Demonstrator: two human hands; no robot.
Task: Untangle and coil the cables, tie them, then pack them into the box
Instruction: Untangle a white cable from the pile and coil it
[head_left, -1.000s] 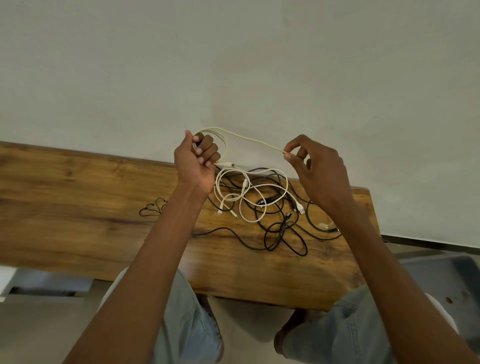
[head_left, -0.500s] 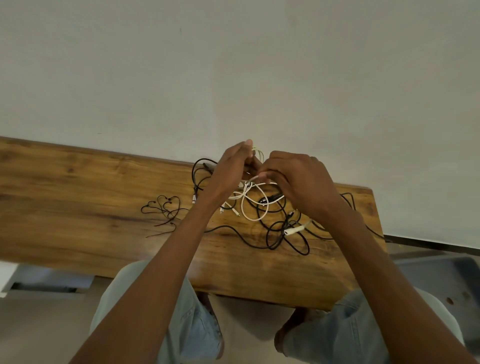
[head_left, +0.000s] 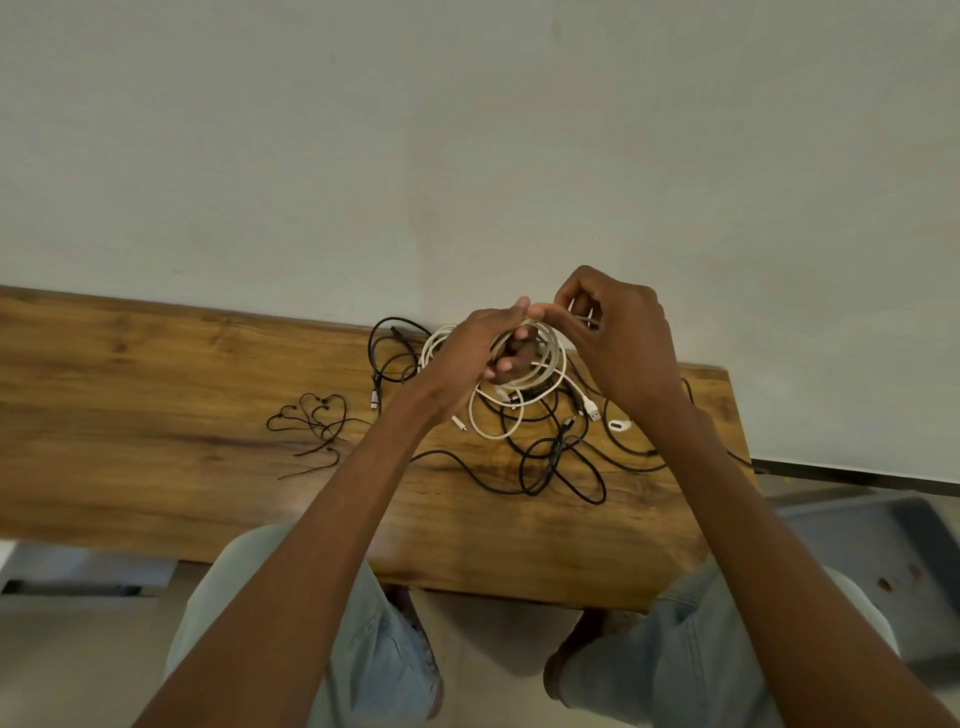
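Observation:
Above the far edge of the wooden table (head_left: 156, 415), my left hand (head_left: 467, 353) holds a coil of white cable (head_left: 550, 358) looped around its curled fingers. My right hand (head_left: 618, 338) pinches the same white cable at the top of the coil, thumb against my left fingertips. Under both hands lies a tangle of black cables (head_left: 561, 462) mixed with another white cable (head_left: 493, 426). A white USB plug (head_left: 592, 410) sticks out beside my right wrist.
A few thin black ties (head_left: 311, 421) lie left of the tangle. A separate black cable loop (head_left: 389, 353) sits by the wall. A grey bin (head_left: 883, 551) stands on the floor at the right. My knees are under the table's near edge.
A second ago my hands were apart with the white cable stretched between them. They came together, and the cable now lies in more loops around my left fingers.

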